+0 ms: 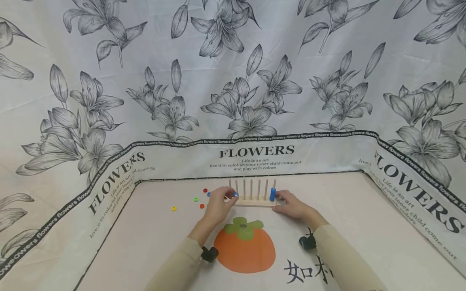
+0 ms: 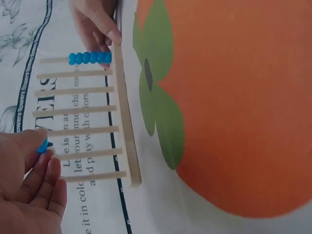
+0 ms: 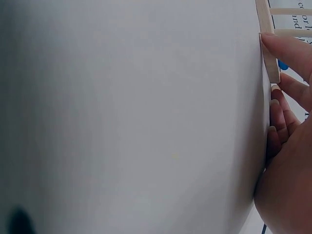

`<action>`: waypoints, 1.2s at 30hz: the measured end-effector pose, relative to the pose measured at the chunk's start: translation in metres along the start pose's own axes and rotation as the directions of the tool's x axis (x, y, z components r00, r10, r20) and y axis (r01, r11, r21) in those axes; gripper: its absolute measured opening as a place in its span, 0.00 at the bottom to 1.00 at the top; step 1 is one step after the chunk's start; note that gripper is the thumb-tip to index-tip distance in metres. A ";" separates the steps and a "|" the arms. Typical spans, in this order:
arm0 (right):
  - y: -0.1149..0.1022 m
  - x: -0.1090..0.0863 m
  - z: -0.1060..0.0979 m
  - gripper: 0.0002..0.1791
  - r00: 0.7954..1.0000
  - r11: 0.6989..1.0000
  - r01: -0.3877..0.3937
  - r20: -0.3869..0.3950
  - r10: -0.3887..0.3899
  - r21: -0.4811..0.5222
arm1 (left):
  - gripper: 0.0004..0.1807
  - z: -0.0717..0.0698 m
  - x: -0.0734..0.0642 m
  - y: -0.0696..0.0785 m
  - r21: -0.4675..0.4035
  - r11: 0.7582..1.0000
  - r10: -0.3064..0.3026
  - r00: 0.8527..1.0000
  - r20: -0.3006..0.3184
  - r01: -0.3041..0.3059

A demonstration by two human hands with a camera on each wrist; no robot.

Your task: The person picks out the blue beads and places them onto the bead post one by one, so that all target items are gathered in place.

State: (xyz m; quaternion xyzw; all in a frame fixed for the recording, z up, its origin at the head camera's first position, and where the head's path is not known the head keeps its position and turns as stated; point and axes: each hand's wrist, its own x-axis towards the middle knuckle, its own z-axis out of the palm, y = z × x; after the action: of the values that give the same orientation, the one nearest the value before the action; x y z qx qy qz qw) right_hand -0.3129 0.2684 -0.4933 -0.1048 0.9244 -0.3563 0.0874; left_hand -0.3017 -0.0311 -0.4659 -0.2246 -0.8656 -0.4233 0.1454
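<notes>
A wooden peg rack [image 1: 255,203] with several upright pegs stands on the table, and a stack of blue beads [image 1: 272,195] fills much of its rightmost peg. Between thumb and fingertip, my left hand [image 1: 219,204] pinches a single blue bead [image 2: 43,145]. That bead is held beside the upper ends of the pegs at the rack's left part; whether it touches a peg I cannot tell. At the other end, my right hand [image 1: 291,205] grips the rack's base [image 3: 267,48], thumb on the near side. Its other fingers are partly hidden behind the base and blue stack.
Left of the rack lie loose beads: yellow [image 1: 174,209], green [image 1: 195,199], dark red [image 1: 205,190], orange-red [image 1: 202,206] and a partly covered blue one [image 1: 208,194]. A printed persimmon [image 1: 244,250] marks the tablecloth in front. Flowered fabric [image 1: 255,157] rises behind.
</notes>
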 end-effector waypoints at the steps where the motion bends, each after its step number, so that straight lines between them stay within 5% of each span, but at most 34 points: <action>1: 0.000 0.000 0.000 0.38 1.000 1.000 0.007 -0.001 -0.007 0.001 | 0.06 0.001 0.001 0.002 0.001 1.000 -0.002 1.000 0.002 0.002; 7: 0.003 -0.002 -0.001 0.39 0.998 0.998 0.059 -0.006 -0.059 -0.010 | 0.06 0.009 0.004 0.010 0.001 1.000 -0.004 1.000 0.016 0.004; 22: 0.002 0.000 0.000 0.37 1.000 0.999 0.027 -0.009 -0.027 -0.021 | 0.08 0.027 0.022 0.035 -0.020 1.000 0.007 0.996 0.090 -0.006; 36: 0.005 0.000 0.000 0.37 0.999 0.999 0.048 -0.008 -0.048 -0.016 | 0.09 0.046 0.037 0.056 -0.054 0.996 0.074 0.995 0.071 -0.070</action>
State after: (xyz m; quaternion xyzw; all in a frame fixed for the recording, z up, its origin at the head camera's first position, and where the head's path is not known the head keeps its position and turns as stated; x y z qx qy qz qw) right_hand -0.3140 0.2716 -0.4965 -0.1262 0.9247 -0.3515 0.0741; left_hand -0.3077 0.0458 -0.4395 -0.2746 -0.8506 -0.4313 0.1229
